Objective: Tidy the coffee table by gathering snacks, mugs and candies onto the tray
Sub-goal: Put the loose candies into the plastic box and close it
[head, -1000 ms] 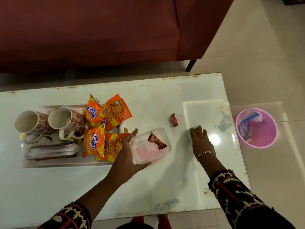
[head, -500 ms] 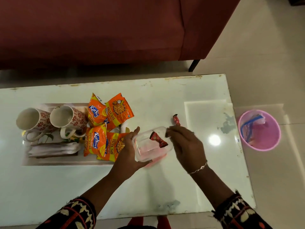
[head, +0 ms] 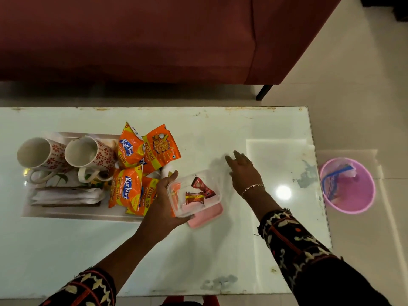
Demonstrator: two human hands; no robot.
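My left hand (head: 164, 203) grips a clear plastic container (head: 194, 193) just right of the tray (head: 66, 214). Two red wrapped candies (head: 199, 191) lie inside the container. A pink lid (head: 207, 217) sits on the table beneath it. My right hand (head: 242, 171) reaches over the white table, fingers spread, palm down, beyond the container. No loose candy shows on the table; that spot is covered by my right hand. On the tray stand two white mugs with red flowers (head: 90, 155) and several orange snack packets (head: 130, 188).
Folded white napkins (head: 66, 195) lie at the tray's front. The white coffee table (head: 220, 129) ends at the right near a pink bin (head: 348, 188) on the floor. A dark red sofa (head: 154, 40) stands behind the table.
My right hand came from the table to the container, where a second candy now lies, then reached out over the spot where a loose candy lay. My left hand kept holding the container.
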